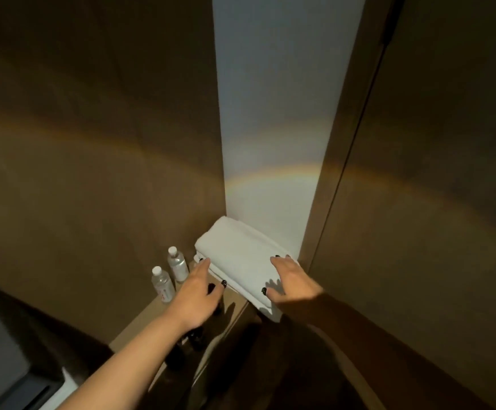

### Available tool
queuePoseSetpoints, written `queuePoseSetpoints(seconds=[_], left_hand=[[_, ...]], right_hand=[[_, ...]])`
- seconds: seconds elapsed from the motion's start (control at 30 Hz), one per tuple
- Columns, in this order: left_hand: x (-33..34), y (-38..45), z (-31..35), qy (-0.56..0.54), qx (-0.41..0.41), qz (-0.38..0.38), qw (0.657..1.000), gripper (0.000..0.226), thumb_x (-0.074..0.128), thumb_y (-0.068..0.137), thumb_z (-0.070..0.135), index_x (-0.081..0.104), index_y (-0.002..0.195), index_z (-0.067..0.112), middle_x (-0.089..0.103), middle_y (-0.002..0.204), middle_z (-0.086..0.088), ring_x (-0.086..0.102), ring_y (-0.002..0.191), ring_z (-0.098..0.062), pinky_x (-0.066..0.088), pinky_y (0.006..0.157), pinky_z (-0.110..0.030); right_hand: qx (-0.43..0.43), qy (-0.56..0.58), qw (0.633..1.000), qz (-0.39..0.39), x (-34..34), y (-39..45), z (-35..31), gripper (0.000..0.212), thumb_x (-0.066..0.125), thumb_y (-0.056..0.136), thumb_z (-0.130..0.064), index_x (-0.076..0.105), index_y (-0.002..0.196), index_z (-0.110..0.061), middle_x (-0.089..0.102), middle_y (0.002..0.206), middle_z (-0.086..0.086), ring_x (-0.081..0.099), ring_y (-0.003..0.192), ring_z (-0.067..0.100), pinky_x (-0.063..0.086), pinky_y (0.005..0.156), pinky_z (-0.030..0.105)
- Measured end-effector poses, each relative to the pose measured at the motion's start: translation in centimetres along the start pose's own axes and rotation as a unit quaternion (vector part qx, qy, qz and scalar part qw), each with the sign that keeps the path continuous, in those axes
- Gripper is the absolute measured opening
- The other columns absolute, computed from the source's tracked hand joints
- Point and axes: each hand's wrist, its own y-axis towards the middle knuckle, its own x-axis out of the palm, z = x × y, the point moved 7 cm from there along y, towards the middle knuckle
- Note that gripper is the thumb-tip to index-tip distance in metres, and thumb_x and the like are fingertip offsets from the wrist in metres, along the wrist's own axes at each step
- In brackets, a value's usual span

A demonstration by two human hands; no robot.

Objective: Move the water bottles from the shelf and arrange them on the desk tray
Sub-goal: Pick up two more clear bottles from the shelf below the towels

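Two clear plastic water bottles (169, 273) stand on the brown wooden shelf (149, 318), just left of a folded white towel stack (240, 261). Both hands, left (200, 294) and right (292, 281), rest spread against that stack, holding nothing.

Left of the folded white towels (240, 258), two upright water bottles (178, 263) stand close against the brown wall (93, 173), bare shelf (149, 315) in front of them. The left hand (199, 294) fills the gap beside the towels; dark shapes beneath it, perhaps bottles, crowd the shelf's front edge.
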Motion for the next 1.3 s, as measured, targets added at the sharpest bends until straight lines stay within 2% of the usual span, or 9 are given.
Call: queuePoseSetpoints(seconds=[0.47, 0.7, 0.83, 0.93, 1.0, 1.1, 1.17, 1.23, 1.3], left_hand=[[-3.3, 8.1, -9.6, -0.046, -0.234, 0.086, 0.967, 0.068, 0.050, 0.095, 0.031, 0.015, 0.150, 0.011, 0.021, 0.157, -0.009, 0.023, 0.143, -0.024, 0.021, 0.114, -0.033], [-3.3, 12.8, -17.4, -0.055, -0.300, 0.048, 0.951, 0.069, 0.049, 0.096, 0.034, 0.012, 0.150, 0.015, 0.027, 0.154, -0.012, 0.031, 0.139, -0.028, 0.029, 0.110, -0.034], [-1.5, 15.4, -20.6, -0.074, -0.322, 0.022, 0.943, 0.065, 0.051, 0.095, 0.026, 0.017, 0.149, 0.014, 0.033, 0.151, -0.009, 0.042, 0.131, -0.025, 0.035, 0.091, -0.022], [0.4, 16.7, -21.8, -0.087, -0.308, 0.041, 0.946, 0.051, 0.057, 0.092, 0.013, 0.037, 0.139, 0.006, 0.050, 0.124, -0.005, 0.052, 0.102, -0.010, 0.034, 0.073, 0.002], [2.0, 17.7, -22.7, -0.092, -0.267, 0.065, 0.957, 0.044, 0.057, 0.091, 0.009, 0.045, 0.133, 0.006, 0.049, 0.118, 0.002, 0.048, 0.104, -0.007, 0.029, 0.071, 0.008], [4.0, 19.1, -25.2, -0.118, -0.243, 0.091, 0.958, 0.040, 0.059, 0.089, 0.005, 0.048, 0.124, 0.018, 0.046, 0.116, 0.017, 0.045, 0.099, 0.010, 0.036, 0.086, -0.004], [4.6, 20.2, -27.0, -0.124, -0.255, 0.117, 0.952, 0.028, 0.058, 0.087, 0.000, 0.055, 0.114, 0.009, 0.049, 0.099, 0.022, 0.051, 0.089, 0.014, 0.038, 0.078, -0.005], [4.7, 21.2, -28.9, -0.110, -0.286, 0.158, 0.939, 0.028, 0.058, 0.088, 0.002, 0.055, 0.115, -0.001, 0.049, 0.098, 0.016, 0.051, 0.087, 0.006, 0.033, 0.076, -0.004], [5.0, 22.1, -31.0, -0.112, -0.339, 0.193, 0.914, 0.049, 0.060, 0.088, 0.010, 0.041, 0.133, 0.000, 0.046, 0.127, -0.003, 0.050, 0.111, -0.013, 0.034, 0.087, -0.017]], right_hand=[[-0.087, -0.032, 0.982, -0.167, 2.1, 18.0, 0.2, 0.070, 0.046, 0.097, -0.038, 0.008, 0.151, -0.019, 0.009, 0.160, 0.001, 0.004, 0.148, 0.020, 0.014, 0.117, 0.036], [-0.092, -0.007, 0.968, -0.233, 7.9, 26.2, -3.0, 0.068, 0.047, 0.097, -0.034, 0.010, 0.151, -0.015, 0.013, 0.159, 0.005, 0.009, 0.147, 0.022, 0.015, 0.117, 0.036], [-0.081, 0.013, 0.967, -0.240, 11.5, 29.7, -3.4, 0.064, 0.053, 0.093, -0.031, 0.024, 0.147, -0.014, 0.032, 0.151, 0.007, 0.032, 0.138, 0.023, 0.033, 0.109, 0.035], [-0.067, 0.010, 0.959, -0.276, 15.0, 31.5, -2.6, 0.066, 0.050, 0.094, -0.032, 0.020, 0.149, -0.014, 0.028, 0.153, 0.008, 0.028, 0.140, 0.024, 0.031, 0.112, 0.038], [-0.052, 0.022, 0.951, -0.303, 17.5, 32.4, -1.8, 0.068, 0.050, 0.094, -0.031, 0.015, 0.150, -0.015, 0.025, 0.155, 0.008, 0.027, 0.141, 0.025, 0.029, 0.111, 0.036], [-0.042, 0.035, 0.946, -0.321, 21.3, 33.9, -1.0, 0.068, 0.052, 0.094, -0.030, 0.015, 0.150, -0.017, 0.025, 0.154, 0.007, 0.029, 0.140, 0.024, 0.030, 0.108, 0.034], [-0.029, 0.051, 0.946, -0.320, 23.6, 35.2, -0.6, 0.065, 0.051, 0.094, -0.029, 0.018, 0.149, -0.018, 0.025, 0.154, 0.006, 0.029, 0.139, 0.023, 0.031, 0.108, 0.033], [-0.018, 0.082, 0.949, -0.304, 25.5, 36.7, -0.3, 0.062, 0.051, 0.094, -0.025, 0.022, 0.148, -0.019, 0.027, 0.153, 0.006, 0.030, 0.139, 0.022, 0.031, 0.108, 0.032], [-0.004, 0.112, 0.955, -0.274, 26.9, 38.0, -0.1, 0.059, 0.051, 0.093, -0.022, 0.027, 0.146, -0.018, 0.031, 0.150, 0.004, 0.033, 0.137, 0.021, 0.032, 0.106, 0.031]])
